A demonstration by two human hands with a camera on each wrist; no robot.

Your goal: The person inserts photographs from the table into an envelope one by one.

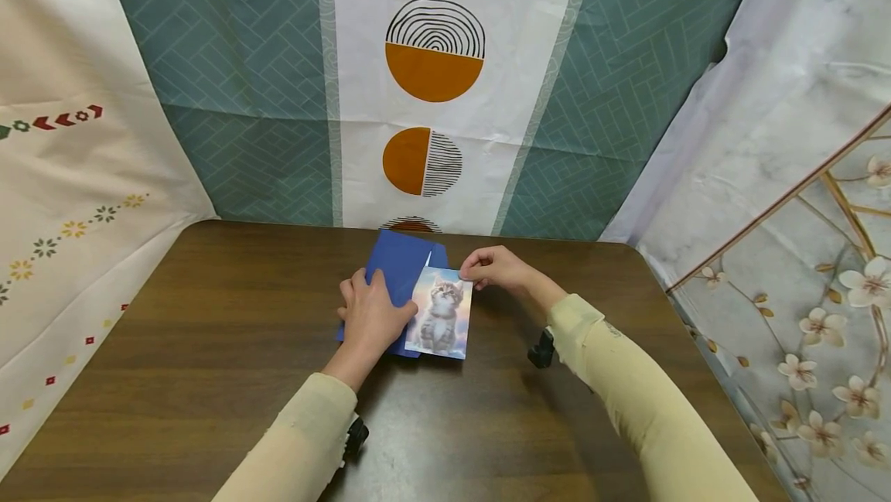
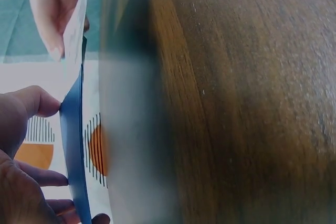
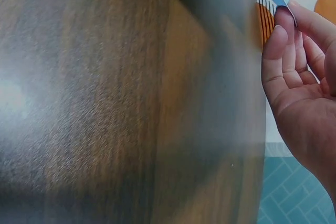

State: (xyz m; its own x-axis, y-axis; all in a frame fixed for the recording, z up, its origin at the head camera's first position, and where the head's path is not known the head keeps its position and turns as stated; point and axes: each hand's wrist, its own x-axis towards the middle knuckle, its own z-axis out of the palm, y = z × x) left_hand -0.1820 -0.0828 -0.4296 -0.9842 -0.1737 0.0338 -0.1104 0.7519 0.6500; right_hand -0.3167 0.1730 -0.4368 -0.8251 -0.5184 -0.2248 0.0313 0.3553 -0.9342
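A blue envelope (image 1: 397, 261) is held above the table by my left hand (image 1: 371, 312), whose fingers spread over its face. In the left wrist view, the left thumb and fingers press the near side of the envelope (image 2: 73, 135), and one fingertip shows behind it. A card with a kitten picture (image 1: 440, 316) overlaps the envelope's right side. My right hand (image 1: 497, 268) pinches the card's top right corner between thumb and fingers. Only a thin edge of card and envelope shows in the right wrist view, beside the right hand (image 3: 304, 77). Whether part of the card sits inside the envelope is hidden.
A brown wooden table (image 1: 230, 347) lies beneath both hands. A green and white patterned cloth (image 1: 264, 100) hangs along its back edge. Cream cloth (image 1: 76, 216) borders the left side, and a flowered white cloth (image 1: 780, 270) the right. Both wrists carry small black cameras (image 1: 541, 349).
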